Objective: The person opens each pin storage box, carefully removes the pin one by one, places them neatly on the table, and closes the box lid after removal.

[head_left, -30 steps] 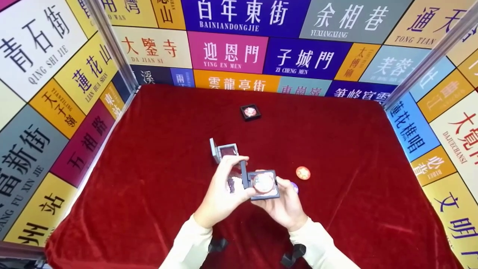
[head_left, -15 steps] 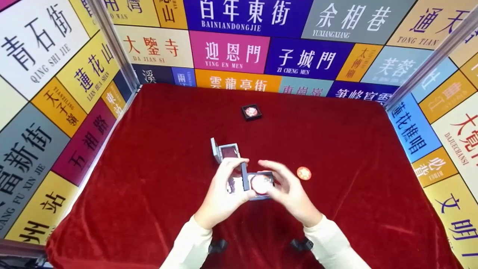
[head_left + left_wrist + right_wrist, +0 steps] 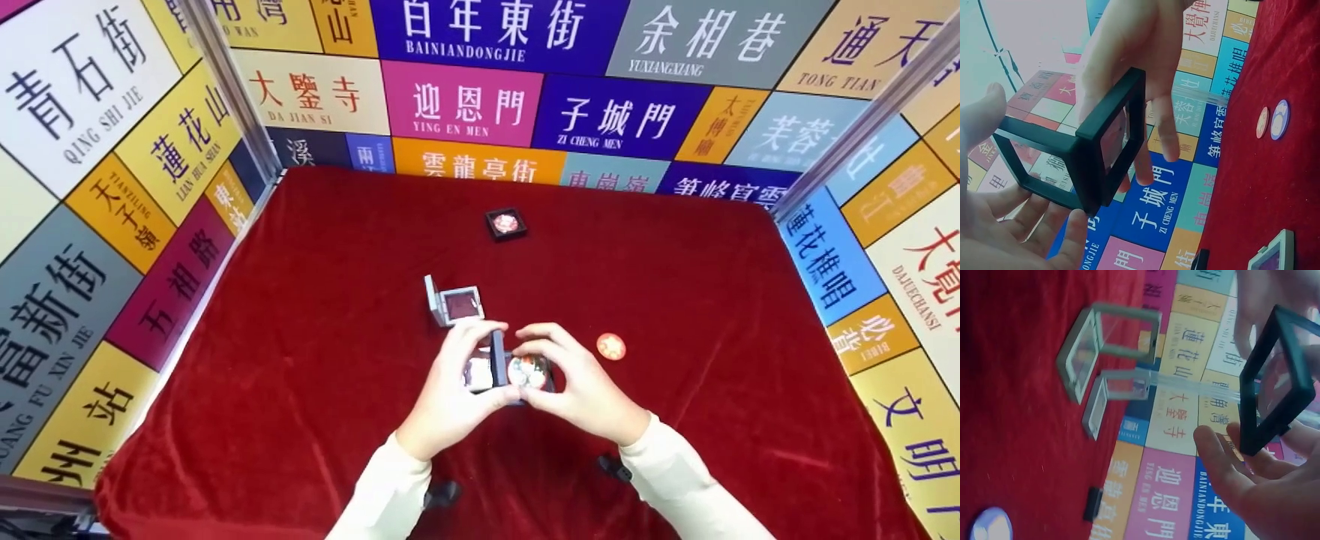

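A black hinged display frame [image 3: 1085,169] stands unfolded, its two clear-film halves at an angle to each other. My left hand [image 3: 450,390] grips one half by its edges, thumb on one side and fingers on the other. A round glossy badge [image 3: 527,371] lies on the film of the right half. My right hand [image 3: 585,382] curls round that half, with thumb and fingertips at the rim beside the badge. In the right wrist view the right-hand fingers [image 3: 1221,461] lie along the frame's outer side.
Beyond the hands, a grey frame [image 3: 459,304] stands unfolded on the red cloth [image 3: 337,247]; two show in the right wrist view. A black frame [image 3: 505,223] with a red-white disc sits farther back. Right of the hands lie an orange disc [image 3: 611,346] and a purple-rimmed disc [image 3: 1279,120].
My right hand has shifted from under the frame's right edge to above it, with fingers now over the badge half. The left hand keeps its hold, with the frame turned slightly.
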Demonstrator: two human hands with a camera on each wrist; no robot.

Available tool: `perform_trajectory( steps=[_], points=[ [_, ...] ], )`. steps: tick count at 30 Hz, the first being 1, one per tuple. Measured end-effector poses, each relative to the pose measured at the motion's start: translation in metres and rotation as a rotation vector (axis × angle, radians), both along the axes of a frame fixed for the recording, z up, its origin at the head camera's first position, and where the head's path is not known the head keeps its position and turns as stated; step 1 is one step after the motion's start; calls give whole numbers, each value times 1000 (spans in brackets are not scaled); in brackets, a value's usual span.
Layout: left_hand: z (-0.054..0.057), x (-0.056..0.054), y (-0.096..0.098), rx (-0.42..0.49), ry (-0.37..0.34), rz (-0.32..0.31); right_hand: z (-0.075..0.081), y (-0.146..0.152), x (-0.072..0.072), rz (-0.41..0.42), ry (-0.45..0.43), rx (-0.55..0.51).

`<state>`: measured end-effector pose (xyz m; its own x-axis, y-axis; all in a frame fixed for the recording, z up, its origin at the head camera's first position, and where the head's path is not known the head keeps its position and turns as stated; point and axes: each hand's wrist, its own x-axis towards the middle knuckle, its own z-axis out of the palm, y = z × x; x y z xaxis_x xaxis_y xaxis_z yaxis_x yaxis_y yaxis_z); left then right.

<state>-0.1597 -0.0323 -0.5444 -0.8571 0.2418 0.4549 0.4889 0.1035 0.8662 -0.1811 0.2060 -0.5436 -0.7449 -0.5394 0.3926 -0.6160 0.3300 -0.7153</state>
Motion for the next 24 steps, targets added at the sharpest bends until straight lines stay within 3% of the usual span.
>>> perform_trajectory(
  steps=[3, 7, 11, 13, 16, 18, 24],
  points=[
    [-2, 0, 1, 0, -3, -13, 0, 0, -4, -27, 80, 30],
    [-6, -1, 2, -8, 5, -16, 8, 5, -14, -96, 165, -25],
    [-7, 1, 0, -26, -15, -13, 27, 18, -31, -199, 154, -120],
    [-5, 2, -1, -30, -36, -14, 25, 33, -47, -263, 110, -114],
    [-3, 4, -3, -21, -70, -20, 13, 58, -73, -380, 63, -7],
    [-3, 4, -4, -12, -82, -20, -5, 78, -94, -427, 28, 94],
    [-3, 3, -4, -17, -78, -11, -35, 112, -127, -426, -46, 320]
  ],
)
